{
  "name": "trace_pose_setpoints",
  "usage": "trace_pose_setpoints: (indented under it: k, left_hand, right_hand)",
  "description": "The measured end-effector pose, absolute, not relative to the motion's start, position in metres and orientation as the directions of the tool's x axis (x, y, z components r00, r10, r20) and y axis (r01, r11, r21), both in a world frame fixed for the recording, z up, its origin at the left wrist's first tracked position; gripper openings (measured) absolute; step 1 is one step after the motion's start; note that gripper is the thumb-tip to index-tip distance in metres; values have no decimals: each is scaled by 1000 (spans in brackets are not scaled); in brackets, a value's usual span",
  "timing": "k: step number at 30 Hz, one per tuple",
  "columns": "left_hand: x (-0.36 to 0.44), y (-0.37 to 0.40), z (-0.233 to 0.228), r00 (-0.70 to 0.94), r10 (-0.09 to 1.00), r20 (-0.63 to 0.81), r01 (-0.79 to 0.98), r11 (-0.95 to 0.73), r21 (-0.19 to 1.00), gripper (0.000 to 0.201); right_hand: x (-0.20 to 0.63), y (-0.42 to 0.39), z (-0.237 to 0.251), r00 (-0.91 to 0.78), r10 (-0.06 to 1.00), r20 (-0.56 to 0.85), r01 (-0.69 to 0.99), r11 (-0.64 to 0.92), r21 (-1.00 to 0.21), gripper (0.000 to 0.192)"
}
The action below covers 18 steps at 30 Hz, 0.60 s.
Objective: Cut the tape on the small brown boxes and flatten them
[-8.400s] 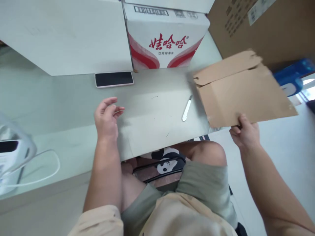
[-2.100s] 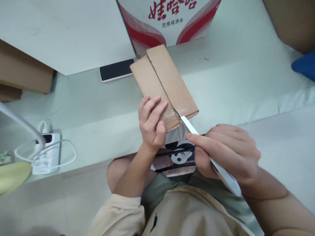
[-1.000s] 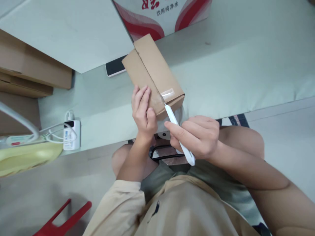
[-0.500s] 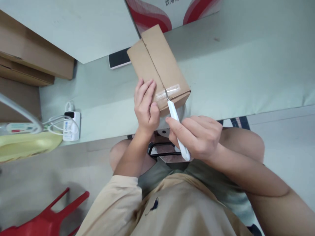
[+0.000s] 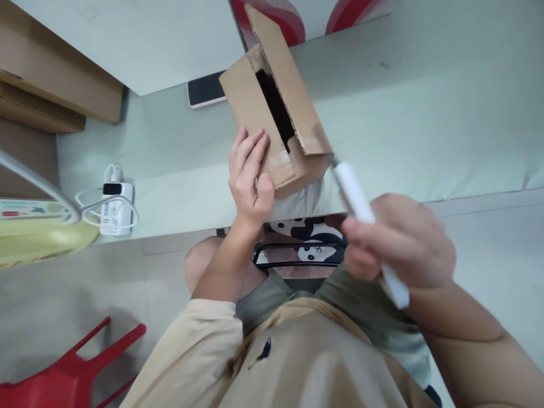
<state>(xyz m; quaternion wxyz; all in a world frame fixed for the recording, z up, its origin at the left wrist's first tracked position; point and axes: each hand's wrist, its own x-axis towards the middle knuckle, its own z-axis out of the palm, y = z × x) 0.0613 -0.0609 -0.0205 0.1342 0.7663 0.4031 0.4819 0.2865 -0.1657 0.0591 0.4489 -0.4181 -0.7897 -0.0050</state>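
A small brown cardboard box point(image 5: 246, 107) stands at the table's near edge. My left hand point(image 5: 250, 175) grips its near left corner. Its two top flaps have parted, and a dark gap shows between them. The right flap point(image 5: 289, 85) tilts upward. My right hand point(image 5: 397, 241) holds a white utility knife point(image 5: 365, 218), blurred. The knife tip sits at the box's near right corner, off the seam.
A phone point(image 5: 206, 89) lies face up behind the box. A red and white carton point(image 5: 314, 14) stands at the back. Brown boxes point(image 5: 51, 73) are stacked at the left. A white charger with cable point(image 5: 113, 201) rests on the table's left. A red stool point(image 5: 63, 374) is on the floor.
The knife has left the taped seam and swung right and toward me. The tape is cut and the box flaps have sprung apart. My left hand stays on the box.
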Motion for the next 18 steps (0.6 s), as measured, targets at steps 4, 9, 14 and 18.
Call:
trace_pose_setpoints:
  k: [4, 9, 14, 18]
  left_hand:
    - [53, -61, -17, 196, 782, 592, 435, -610, 662, 72]
    - [38, -59, -17, 166, 833, 528, 421, -544, 725, 75]
    - [21, -60, -23, 166, 794, 585, 394, -597, 699, 70]
    - [8, -62, -27, 132, 794, 593, 367, -595, 715, 57]
  right_hand:
    - [292, -125, 26, 91, 720, 688, 806, 352, -476, 30]
    - [304, -88, -15, 90, 962, 256, 886, 40, -462, 59]
    - [307, -88, -30, 112, 992, 59, 921, -82, -381, 69]
    - [301, -93, -23, 64, 998, -13, 948, -65, -311, 48]
